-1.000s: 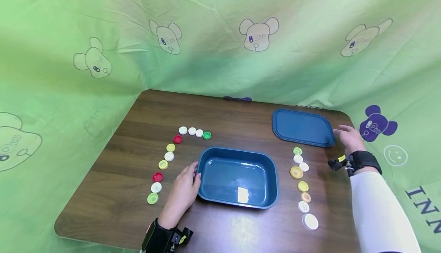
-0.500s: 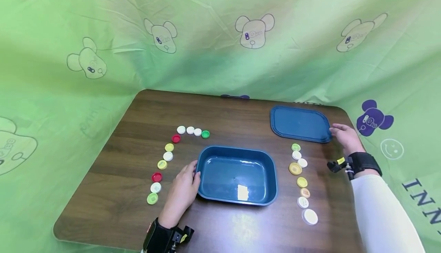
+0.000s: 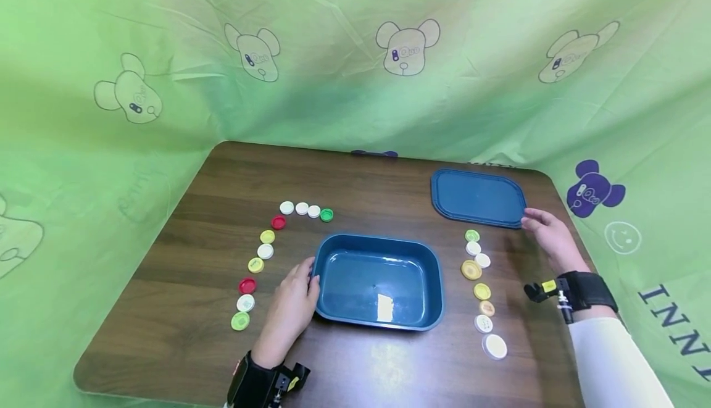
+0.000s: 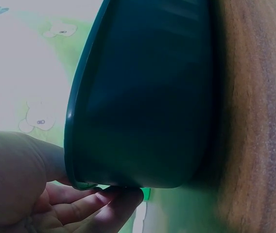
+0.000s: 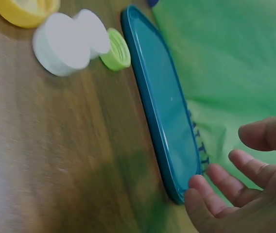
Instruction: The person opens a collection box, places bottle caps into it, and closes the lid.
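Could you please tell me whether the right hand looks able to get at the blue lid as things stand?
Most likely yes: the right hand is at the right end of the blue lid, holding nothing. The nearby light green cap lies off to the side, leaving the way free.

In the head view we get bright, fairly even light, with glare on the bench and a hard white reflection inside the tub. The left wrist view shows us the tub in dim shadow against a washed-out drape; the right's caps look soft.
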Demonstrator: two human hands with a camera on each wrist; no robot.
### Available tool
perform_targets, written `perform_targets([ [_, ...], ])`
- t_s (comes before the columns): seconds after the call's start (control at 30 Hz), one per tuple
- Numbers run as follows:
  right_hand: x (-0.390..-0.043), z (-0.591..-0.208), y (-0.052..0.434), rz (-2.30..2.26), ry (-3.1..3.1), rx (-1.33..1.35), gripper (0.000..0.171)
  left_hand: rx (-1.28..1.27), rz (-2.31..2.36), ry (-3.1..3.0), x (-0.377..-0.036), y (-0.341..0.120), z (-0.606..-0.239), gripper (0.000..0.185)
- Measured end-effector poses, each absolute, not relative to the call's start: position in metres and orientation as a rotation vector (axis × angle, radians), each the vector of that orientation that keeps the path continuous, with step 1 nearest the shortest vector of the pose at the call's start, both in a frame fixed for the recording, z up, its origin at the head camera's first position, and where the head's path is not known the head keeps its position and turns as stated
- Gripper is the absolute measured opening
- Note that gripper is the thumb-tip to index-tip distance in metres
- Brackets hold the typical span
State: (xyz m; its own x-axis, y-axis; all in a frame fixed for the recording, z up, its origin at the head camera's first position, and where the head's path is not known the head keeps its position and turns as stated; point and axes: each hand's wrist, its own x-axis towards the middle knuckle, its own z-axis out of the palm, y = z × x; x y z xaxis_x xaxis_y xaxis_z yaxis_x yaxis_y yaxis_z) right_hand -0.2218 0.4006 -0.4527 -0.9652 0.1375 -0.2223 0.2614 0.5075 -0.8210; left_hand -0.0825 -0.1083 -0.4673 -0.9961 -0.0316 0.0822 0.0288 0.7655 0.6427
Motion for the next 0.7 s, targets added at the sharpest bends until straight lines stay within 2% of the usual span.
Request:
perform_targets([
  [0.23, -0.189, -0.446, 0.381, -1.394, 2.614, 0.238, 0.068, -0.009, -1.038, -2.853, -0.082, -0.11, -0.468, 0.039],
  [0.7, -0.119, -0.434, 0.341, -1.074, 2.753, 0.013, 0.057, 0.0, -1.044, -2.866, -0.082, -0.109, -0.468, 0.041],
])
